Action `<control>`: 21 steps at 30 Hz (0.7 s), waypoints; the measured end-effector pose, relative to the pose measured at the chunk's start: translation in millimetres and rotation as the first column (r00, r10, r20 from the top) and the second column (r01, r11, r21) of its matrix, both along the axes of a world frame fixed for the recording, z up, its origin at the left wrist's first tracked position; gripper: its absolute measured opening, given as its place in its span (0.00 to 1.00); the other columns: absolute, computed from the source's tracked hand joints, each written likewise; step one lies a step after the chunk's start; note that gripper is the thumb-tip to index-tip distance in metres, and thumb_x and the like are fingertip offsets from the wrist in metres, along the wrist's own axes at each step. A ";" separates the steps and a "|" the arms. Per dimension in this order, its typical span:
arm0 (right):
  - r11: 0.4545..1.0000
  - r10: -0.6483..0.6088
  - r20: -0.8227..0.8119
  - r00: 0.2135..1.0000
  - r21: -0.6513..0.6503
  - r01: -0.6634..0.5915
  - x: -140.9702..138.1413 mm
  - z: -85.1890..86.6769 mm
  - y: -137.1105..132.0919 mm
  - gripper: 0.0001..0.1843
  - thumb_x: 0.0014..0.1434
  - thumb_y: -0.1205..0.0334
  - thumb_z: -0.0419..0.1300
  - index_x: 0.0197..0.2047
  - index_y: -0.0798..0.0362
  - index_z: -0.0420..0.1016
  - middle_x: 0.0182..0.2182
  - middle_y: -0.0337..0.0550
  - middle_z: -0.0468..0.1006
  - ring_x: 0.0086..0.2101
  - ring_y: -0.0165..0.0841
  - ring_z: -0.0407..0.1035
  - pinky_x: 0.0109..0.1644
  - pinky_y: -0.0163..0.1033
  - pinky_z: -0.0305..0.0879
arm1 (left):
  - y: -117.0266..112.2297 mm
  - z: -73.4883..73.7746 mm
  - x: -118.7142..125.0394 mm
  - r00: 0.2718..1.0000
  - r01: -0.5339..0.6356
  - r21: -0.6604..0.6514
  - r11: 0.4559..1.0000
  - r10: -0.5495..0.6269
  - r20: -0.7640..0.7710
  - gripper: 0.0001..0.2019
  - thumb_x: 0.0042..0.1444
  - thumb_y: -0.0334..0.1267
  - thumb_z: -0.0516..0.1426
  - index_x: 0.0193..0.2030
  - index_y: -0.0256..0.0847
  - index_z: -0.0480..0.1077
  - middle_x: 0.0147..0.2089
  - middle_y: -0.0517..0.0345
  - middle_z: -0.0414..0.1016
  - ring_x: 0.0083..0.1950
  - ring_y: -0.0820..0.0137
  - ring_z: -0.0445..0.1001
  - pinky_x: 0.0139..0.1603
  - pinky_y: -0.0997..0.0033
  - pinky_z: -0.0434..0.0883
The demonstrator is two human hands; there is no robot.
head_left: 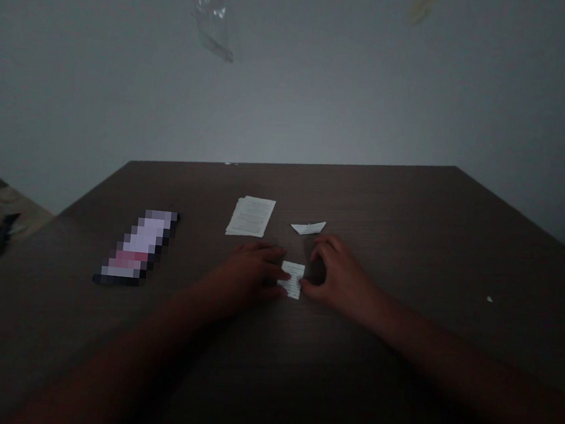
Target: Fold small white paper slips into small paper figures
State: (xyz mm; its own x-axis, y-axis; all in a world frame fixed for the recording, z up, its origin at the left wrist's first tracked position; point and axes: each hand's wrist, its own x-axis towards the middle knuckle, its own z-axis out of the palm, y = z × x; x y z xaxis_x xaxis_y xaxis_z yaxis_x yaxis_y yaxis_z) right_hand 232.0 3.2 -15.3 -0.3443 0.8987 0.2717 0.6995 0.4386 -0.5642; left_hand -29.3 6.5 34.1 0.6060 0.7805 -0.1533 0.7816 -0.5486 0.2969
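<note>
Basically, the small paper (295, 269) is a pale, roughly square piece covered in rows of fine dark print, too small to read, and it lies on the dark wooden table (410, 231) between the two hands, below the shape like a paper boat. Its top edge looks fairly straight, its right edge leans slightly, and its left side is partly hidden under fingers; whether it is one layer or several cannot be told. The left hand (255, 275) lies low over the table from the left, fingers a little apart, with two fingertips resting on the paper's left part and lower edge. The right hand (335, 270) comes from the other side, its thumb tip at the paper's right edge and its fingers curled above, a clear gap standing between thumb and forefinger, so nothing is pinched there. Just beyond the right fingers sits the paper boat (308, 228), wide at the top and narrower below, white with faint grey print. Up and to the left, near the left hand, is a slightly uneven stack of printed sheets (251, 217), each larger than the small paper. Farther left lies a phone (137, 244), its screen blurred into blocks.
</note>
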 end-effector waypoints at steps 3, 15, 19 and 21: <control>0.997 -0.056 0.010 0.998 0.047 0.056 -0.3 -7.2 11.0 0.19 0.61 0.58 0.80 0.45 0.45 0.75 0.52 0.51 0.81 0.58 0.55 0.79 0.65 0.61 0.79 | 1.3 -3.4 -1.0 1.000 0.001 -0.006 1.000 -0.001 0.002 0.15 0.72 0.37 0.72 0.63 0.54 0.91 0.86 0.51 0.75 0.86 0.38 0.70 0.87 0.29 0.67; 0.990 -0.132 -0.003 0.991 0.040 0.132 -0.5 -11.7 26.2 0.19 0.61 0.61 0.78 0.39 0.44 0.69 0.47 0.49 0.80 0.53 0.53 0.78 0.60 0.58 0.76 | 0.1 -4.5 -3.3 0.999 0.027 0.019 0.999 -0.028 0.042 0.14 0.74 0.38 0.71 0.63 0.49 0.90 0.87 0.47 0.74 0.86 0.35 0.69 0.86 0.24 0.67; 0.995 -0.069 -0.049 0.996 0.066 0.072 6.0 -12.1 22.7 0.15 0.65 0.63 0.75 0.42 0.44 0.71 0.46 0.47 0.81 0.52 0.50 0.78 0.59 0.56 0.76 | -2.6 2.1 -1.4 0.999 0.015 0.001 1.000 -0.015 0.031 0.15 0.75 0.36 0.71 0.64 0.48 0.90 0.87 0.46 0.73 0.88 0.35 0.68 0.87 0.24 0.65; 0.997 -0.023 -0.074 0.997 0.065 0.028 9.8 -11.4 20.3 0.12 0.67 0.63 0.73 0.44 0.44 0.73 0.48 0.48 0.82 0.53 0.50 0.79 0.60 0.56 0.77 | -1.8 1.9 -1.5 1.000 0.013 -0.011 1.000 -0.012 0.025 0.15 0.74 0.37 0.71 0.65 0.49 0.90 0.87 0.45 0.73 0.88 0.35 0.67 0.87 0.24 0.65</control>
